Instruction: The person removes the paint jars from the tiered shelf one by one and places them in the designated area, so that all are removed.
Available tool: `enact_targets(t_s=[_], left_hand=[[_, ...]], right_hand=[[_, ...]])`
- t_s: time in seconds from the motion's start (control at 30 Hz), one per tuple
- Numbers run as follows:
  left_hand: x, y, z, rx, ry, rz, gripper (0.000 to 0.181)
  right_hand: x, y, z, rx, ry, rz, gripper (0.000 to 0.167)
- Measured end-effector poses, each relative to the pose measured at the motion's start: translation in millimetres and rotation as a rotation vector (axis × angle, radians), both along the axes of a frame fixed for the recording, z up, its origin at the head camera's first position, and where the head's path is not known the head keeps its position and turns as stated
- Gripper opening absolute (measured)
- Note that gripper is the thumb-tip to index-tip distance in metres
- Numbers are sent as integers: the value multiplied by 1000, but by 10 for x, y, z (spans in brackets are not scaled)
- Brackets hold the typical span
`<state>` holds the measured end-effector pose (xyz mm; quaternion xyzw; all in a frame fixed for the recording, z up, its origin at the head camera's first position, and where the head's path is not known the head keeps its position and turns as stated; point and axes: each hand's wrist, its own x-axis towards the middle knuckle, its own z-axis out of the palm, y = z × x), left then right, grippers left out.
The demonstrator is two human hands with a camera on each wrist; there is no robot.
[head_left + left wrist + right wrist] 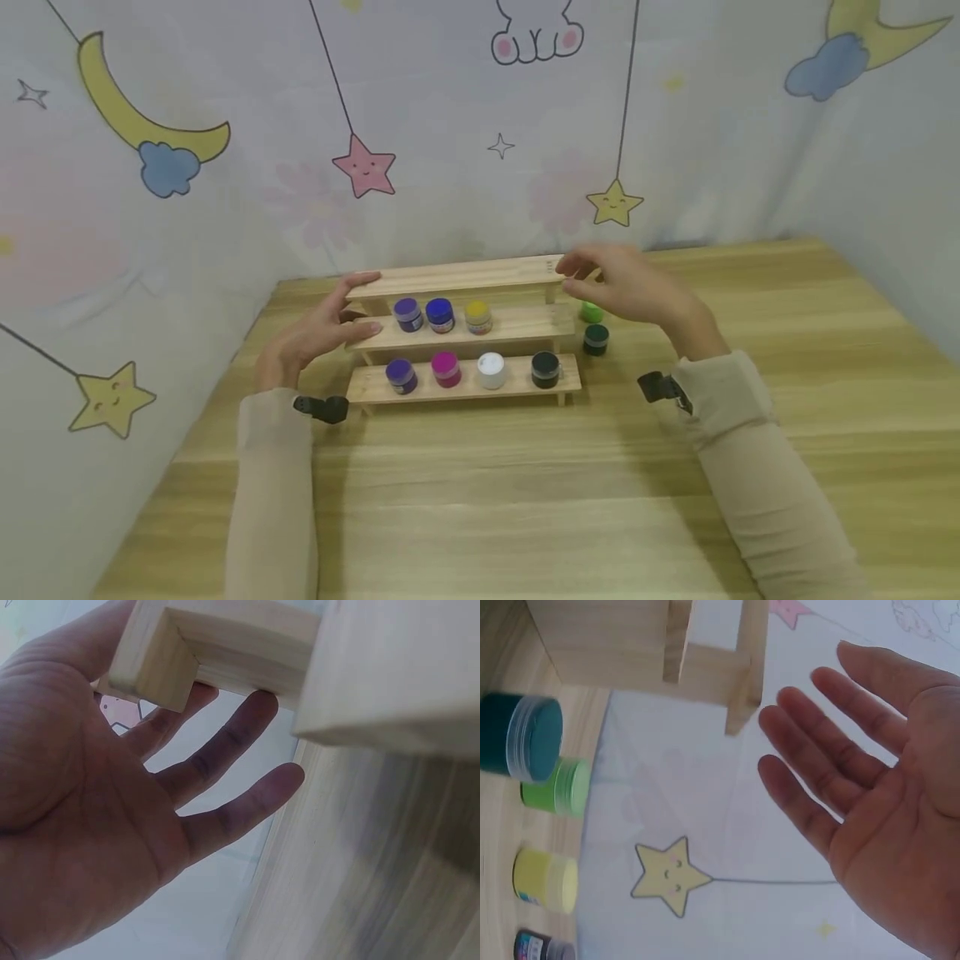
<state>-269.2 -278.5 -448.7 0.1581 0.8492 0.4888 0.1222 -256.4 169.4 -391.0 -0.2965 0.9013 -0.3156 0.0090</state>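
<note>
left hand [322,329]: grips the left end of the pale three-tier wooden rack [450,277]
right hand [630,283]: fingers loosely bent — apart from the rack, just beside its right end
rack: between the hands, toward the far side of the yellowish wood-grain table [525,500]
middle tier [525,322]: from the left, small round purple jar [408,314], blue jar [440,315], yellow jar [477,317]
near tier [364,388]: second purple jar [401,376], magenta jar [446,369], white jar [491,371], blackish jar [545,369]
right of rack: bright green jar [592,312] and, nearer, dark green jar [596,339]
far side: white cloth [465,200] with printed stars
</note>
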Motion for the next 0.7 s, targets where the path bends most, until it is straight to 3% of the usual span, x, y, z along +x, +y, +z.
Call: enact_targets(t_s=[0.17, 0.33, 0.57, 0.7], left_hand=[[-43, 35, -13, 0, -3, -4, 81], [-53, 34, -18, 12, -5, -15, 81], [-22, 5, -13, 2, -4, -1, 80], [-34, 0, -16, 13, -5, -15, 80]], right_hand=[[30, -165, -65, -53, 61, 38, 26], [47, -390, -170, -50, 61, 107, 25], [100, -634, -259, -43, 24, 176, 41], [121, -721, -326, -48, 10, 177, 52]])
